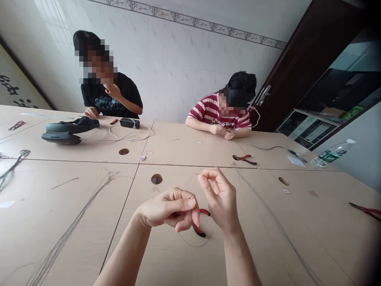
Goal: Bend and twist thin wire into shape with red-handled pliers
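Note:
My left hand point(175, 208) is closed, thumb pressed on the bent fingers. A thin wire point(193, 245) hangs or lies in a loop just below it, very faint. My right hand point(220, 194) pinches thumb and forefinger together, raised a little higher; a hair-thin strand shows at its fingertips. Behind and between the hands lie pliers with red and black handles point(199, 231), partly hidden by the left hand. Bundles of thin wires lie on the table, one at the left point(80, 216) and another at the right point(275, 222).
Across the table point(166, 262) sit one person in black point(111, 97) and another in a striped shirt point(205, 111). Also there are a headset point(64, 133), a black box with white cable point(129, 122), more pliers point(248, 159), a water bottle point(331, 154) and cable holes point(156, 179).

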`<state>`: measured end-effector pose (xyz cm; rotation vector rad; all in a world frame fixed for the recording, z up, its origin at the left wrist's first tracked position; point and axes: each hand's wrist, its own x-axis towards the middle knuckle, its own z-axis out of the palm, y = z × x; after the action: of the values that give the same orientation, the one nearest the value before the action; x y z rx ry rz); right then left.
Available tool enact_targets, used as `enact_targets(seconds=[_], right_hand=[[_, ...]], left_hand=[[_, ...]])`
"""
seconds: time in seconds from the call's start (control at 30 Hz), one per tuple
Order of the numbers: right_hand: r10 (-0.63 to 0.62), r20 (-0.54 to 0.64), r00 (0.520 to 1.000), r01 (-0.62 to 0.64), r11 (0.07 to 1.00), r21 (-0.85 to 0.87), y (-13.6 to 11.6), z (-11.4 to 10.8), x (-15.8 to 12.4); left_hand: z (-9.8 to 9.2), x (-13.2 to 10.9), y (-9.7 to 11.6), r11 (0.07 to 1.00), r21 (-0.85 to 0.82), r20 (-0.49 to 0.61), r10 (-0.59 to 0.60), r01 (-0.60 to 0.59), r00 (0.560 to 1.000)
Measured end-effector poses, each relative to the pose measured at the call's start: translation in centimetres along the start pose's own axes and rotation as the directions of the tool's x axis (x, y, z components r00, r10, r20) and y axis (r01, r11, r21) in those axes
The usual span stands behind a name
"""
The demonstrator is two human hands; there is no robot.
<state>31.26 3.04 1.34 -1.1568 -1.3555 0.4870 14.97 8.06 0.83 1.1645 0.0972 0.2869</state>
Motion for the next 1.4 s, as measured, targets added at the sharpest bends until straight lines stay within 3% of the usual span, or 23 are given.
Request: enact_targets(seconds=[0.13,0.23,0.33,0.4,0.5,0.57,0.63,0.67,0.73,0.77,0.87,0.93,0.97,1.03,1.2,1.4], right_hand=[[0.017,-0.029,0.999,-0.016,1.0,0.007,0.3,0.0,0.1],[0.034,-0.049,0.998,-0.033,0.999,0.026,0.4,0.0,0.1],[0.042,-0.045,0.998,-0.04,0.998,0.039,0.4,0.1,0.1],[0.047,-0.037,0.998,-0.046,0.998,0.046,0.4,0.1,0.0],[0.047,-0.024,0.999,-0.046,0.997,0.056,0.3,0.3,-0.1],[0.041,-0.013,0.999,-0.04,0.997,0.061,0.2,0.5,-0.1],[0.032,-0.003,0.999,-0.032,0.998,0.062,0.2,0.6,-0.2],[0.027,0.0,1.0,-0.027,0.998,0.062,0.2,0.7,-0.2],[0.02,0.004,1.0,-0.02,0.998,0.066,0.2,0.8,-0.2],[0.015,0.007,1.0,-0.016,0.997,0.071,0.2,0.8,-0.3],[-0.009,0.022,1.0,0.007,0.997,0.082,0.1,0.8,-0.4],[-0.037,0.046,0.998,0.033,0.996,0.081,-0.2,0.7,-0.5],[-0.056,0.066,0.996,0.05,0.995,0.082,-0.4,0.7,-0.6],[-0.102,0.106,0.989,0.093,0.992,0.088,-0.8,0.6,-0.9],[-0.183,0.148,0.972,0.168,0.979,0.112,-1.4,0.4,-1.2],[-0.201,0.143,0.969,0.187,0.976,0.109,-1.6,0.0,-1.2]], left_hand=[[0.8,-0.7,0.0,0.978,-0.156,0.138,0.158,-0.136,0.978],[1.7,-1.6,0.3,0.911,-0.288,0.131,0.342,-0.294,0.931],[2.2,-2.2,1.1,0.832,-0.362,0.113,0.486,-0.42,0.867],[2.4,-2.5,1.9,0.805,-0.402,0.196,0.54,-0.436,0.818],[2.8,-3.1,3.2,0.728,-0.536,0.331,0.647,-0.428,0.687],[3.5,-3.7,3.8,0.601,-0.637,0.214,0.739,-0.483,0.639],[4.3,-4.5,4.3,0.451,-0.598,-0.109,0.773,-0.662,0.625],[4.7,-4.8,4.5,0.417,-0.488,-0.285,0.754,-0.767,0.592],[5.2,-5.3,4.9,0.419,-0.17,-0.566,0.699,-0.892,0.437],[5.2,-5.5,5.1,0.438,-0.017,-0.644,0.683,-0.899,0.345],[4.6,-5.8,5.6,0.483,0.326,-0.754,0.651,-0.813,0.084],[3.9,-5.9,5.8,0.512,0.458,-0.767,0.64,-0.727,-0.033],[3.5,-5.9,5.9,0.521,0.498,-0.764,0.642,-0.693,-0.067],[2.9,-5.7,5.9,0.521,0.531,-0.751,0.655,-0.668,-0.086],[1.3,-4.1,5.4,0.444,0.505,-0.761,0.634,-0.74,-0.138],[-0.8,-2.8,4.0,0.515,0.43,-0.793,0.609,-0.742,-0.037]])
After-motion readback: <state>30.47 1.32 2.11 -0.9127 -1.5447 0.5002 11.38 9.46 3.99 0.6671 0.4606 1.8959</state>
